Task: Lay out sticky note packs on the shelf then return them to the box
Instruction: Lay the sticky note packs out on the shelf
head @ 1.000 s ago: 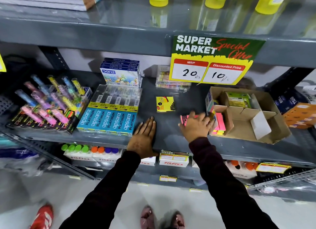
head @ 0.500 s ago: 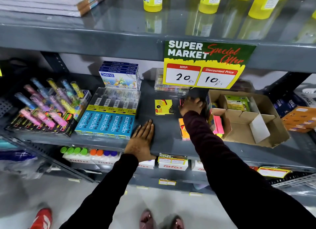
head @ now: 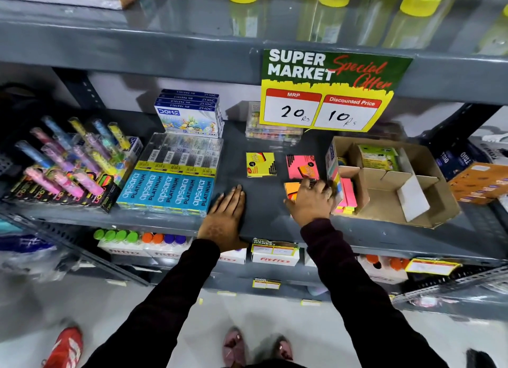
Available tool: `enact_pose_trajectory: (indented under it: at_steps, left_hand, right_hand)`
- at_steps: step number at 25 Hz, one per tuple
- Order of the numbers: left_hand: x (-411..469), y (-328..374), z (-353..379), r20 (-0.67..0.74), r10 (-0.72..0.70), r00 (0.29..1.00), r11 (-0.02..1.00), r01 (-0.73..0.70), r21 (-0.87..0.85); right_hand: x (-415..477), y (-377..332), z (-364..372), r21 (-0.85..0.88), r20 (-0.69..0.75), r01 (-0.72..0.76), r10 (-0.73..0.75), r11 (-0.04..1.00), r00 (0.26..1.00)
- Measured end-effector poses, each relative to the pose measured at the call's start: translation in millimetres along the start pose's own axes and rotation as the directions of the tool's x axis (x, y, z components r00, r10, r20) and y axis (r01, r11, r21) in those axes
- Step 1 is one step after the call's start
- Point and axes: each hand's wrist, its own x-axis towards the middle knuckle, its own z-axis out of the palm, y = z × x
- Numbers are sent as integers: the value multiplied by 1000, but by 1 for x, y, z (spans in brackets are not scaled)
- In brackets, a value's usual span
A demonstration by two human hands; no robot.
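Note:
A yellow sticky note pack (head: 260, 164) and a pink pack (head: 301, 166) lie flat side by side on the grey shelf (head: 264, 202). In front of the pink one lies an orange pack (head: 291, 189), partly covered by my right hand (head: 310, 202), whose bent fingers reach the box's left edge. Whether they grip anything is hidden. The open cardboard box (head: 428, 180) stands to the right. Pink and yellow packs (head: 347, 195) stand in its left compartment and a green pack (head: 378, 157) sits at its back. My left hand (head: 225, 216) rests flat on the shelf, holding nothing.
Blue Apsara pencil packs (head: 167, 191) lie just left of my left hand, with highlighters (head: 68, 164) further left. Doms boxes (head: 189, 114) and a clear case (head: 270, 132) stand at the back. A price sign (head: 327, 92) hangs from the shelf above. An orange carton (head: 481, 183) sits right of the box.
My right hand has let go of the pink pack at the back beside the yellow one and has drawn back over the orange pack near the box. My left hand stayed put.

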Motion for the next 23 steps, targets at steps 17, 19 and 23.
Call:
enact_pose_trajectory:
  at_steps: [17, 19, 23]
  left_hand:
    - [-9, 2, 2, -7, -30, 1000, 1000, 30, 3]
    - [-9, 1, 4, 5, -32, 999, 998, 31, 52]
    - [-8, 2, 3, 1, -48, 999, 996, 48, 71]
  right_hand:
    - [-13, -12, 26, -51, -135, 84, -90, 995, 987]
    - [-8, 4, 24, -43, -123, -3, -2, 999, 992]
    - [1, 0, 35, -21, -125, -40, 37, 999, 991]
